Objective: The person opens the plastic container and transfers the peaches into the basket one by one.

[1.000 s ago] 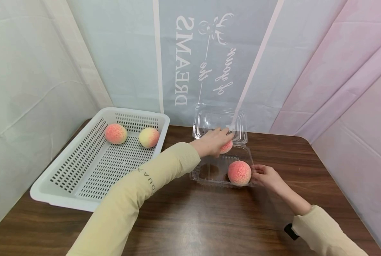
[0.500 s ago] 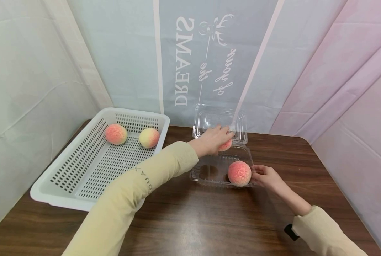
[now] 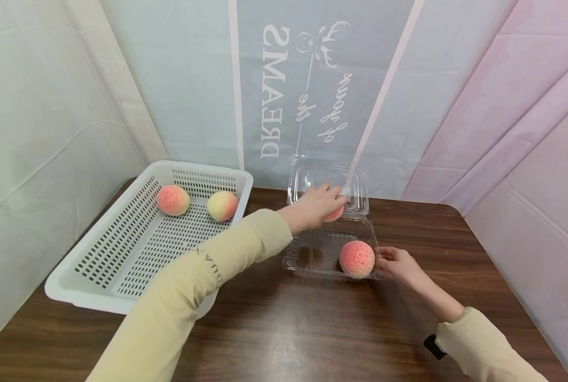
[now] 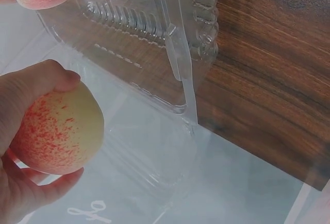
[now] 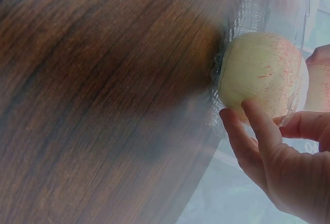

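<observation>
My left hand [image 3: 312,207] grips a pink and yellow peach [image 4: 67,131], with thumb and fingers wrapped around its sides. The hand hovers at the back of a clear plastic clamshell container [image 3: 307,257], where tray and lid meet. That container's lid [image 3: 329,175] leans open toward the backdrop. Another peach [image 3: 357,259] sits in the tray's front right corner. Beside it, my right hand [image 3: 400,265] pinches the container's right rim, thumb on one side and fingers on the other. In the right wrist view these fingers [image 5: 260,126] overlap the lower part of that peach.
A white slotted basket [image 3: 93,305] stands at the left on the brown wood-grain table [image 3: 284,339]. Inside it are a pink peach [image 3: 173,200] and a yellow-pink peach [image 3: 222,206]. A printed cloth backdrop [image 3: 198,106] rises right behind the table's far edge.
My left hand has shifted slightly left and toward the backdrop, carrying its peach along. The right hand and the container have stayed in place.
</observation>
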Demonstrator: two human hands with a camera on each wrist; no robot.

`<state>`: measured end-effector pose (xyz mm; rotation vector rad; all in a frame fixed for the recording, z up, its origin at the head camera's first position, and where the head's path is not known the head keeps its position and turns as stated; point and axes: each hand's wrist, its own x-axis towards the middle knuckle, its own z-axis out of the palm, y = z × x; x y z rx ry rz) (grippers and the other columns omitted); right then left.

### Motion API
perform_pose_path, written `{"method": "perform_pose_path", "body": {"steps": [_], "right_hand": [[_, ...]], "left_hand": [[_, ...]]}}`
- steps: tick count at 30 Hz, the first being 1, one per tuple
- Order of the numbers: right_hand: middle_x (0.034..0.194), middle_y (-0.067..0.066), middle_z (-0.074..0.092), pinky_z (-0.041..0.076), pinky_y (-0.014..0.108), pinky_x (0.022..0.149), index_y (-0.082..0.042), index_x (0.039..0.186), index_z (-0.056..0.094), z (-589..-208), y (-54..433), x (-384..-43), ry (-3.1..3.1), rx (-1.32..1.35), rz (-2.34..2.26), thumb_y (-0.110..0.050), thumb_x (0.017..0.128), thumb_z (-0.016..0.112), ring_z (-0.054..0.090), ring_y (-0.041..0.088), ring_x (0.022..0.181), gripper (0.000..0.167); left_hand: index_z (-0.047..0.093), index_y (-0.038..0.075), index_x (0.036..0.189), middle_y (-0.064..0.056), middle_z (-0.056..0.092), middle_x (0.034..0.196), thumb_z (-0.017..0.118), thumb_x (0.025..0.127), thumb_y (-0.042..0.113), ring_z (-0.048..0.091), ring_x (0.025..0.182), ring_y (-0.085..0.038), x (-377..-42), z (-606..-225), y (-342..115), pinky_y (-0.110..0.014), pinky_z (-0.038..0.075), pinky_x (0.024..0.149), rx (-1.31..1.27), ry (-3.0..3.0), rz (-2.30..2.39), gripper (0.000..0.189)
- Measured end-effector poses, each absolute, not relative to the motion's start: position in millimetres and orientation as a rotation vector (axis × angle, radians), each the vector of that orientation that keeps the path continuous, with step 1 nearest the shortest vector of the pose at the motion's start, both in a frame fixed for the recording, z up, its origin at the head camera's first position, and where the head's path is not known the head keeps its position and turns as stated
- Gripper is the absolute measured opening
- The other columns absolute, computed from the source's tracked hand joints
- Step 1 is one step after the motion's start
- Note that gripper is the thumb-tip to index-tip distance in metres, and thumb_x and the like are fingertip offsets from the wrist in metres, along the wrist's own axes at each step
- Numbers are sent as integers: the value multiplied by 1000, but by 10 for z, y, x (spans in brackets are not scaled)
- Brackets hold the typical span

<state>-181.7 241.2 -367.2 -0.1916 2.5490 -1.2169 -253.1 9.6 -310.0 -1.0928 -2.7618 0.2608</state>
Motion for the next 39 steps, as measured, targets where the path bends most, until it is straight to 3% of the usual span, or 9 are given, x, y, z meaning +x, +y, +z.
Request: {"method": "perform_pose_path", "body": {"steps": [13, 20, 29, 39], "right_hand": [[115, 39, 48, 53, 27, 68, 24, 123, 34, -3673, 2415, -1812, 2559, -220, -1215, -7, 91, 47, 62, 24, 89, 47], [116, 39, 47, 53, 27, 68, 24, 124, 34, -3674, 2409, -1815, 2559, -204, -1211, -7, 91, 47, 62, 25, 90, 46], [117, 40, 46, 53, 26, 67, 24, 123, 33, -3678, 2410, -1820, 2566, -208, -1203, -7, 92, 47, 62, 26, 90, 47], [115, 40, 47, 53, 27, 67, 25, 123, 33, -3685, 2411, -1818, 2565, -214, -1210, -7, 91, 47, 62, 27, 89, 47]], "left_hand": [[42, 22, 128, -3, 44, 123, 65, 73, 3, 42, 110, -25, -2533, -3083, 39, -43, 41, 89, -1092, -2694, 225, 64], [43, 23, 125, -2, 45, 119, 61, 75, 5, 43, 108, -24, -2531, -3064, 3, -39, 43, 82, -1085, -2637, 273, 56], [43, 22, 124, -2, 45, 121, 60, 77, 5, 42, 110, -24, -2517, -3049, -48, -41, 41, 86, -1095, -2618, 271, 52], [45, 20, 121, -3, 44, 121, 54, 83, 10, 43, 107, -23, -2510, -3025, -124, -38, 41, 83, -1107, -2566, 317, 41]]}}
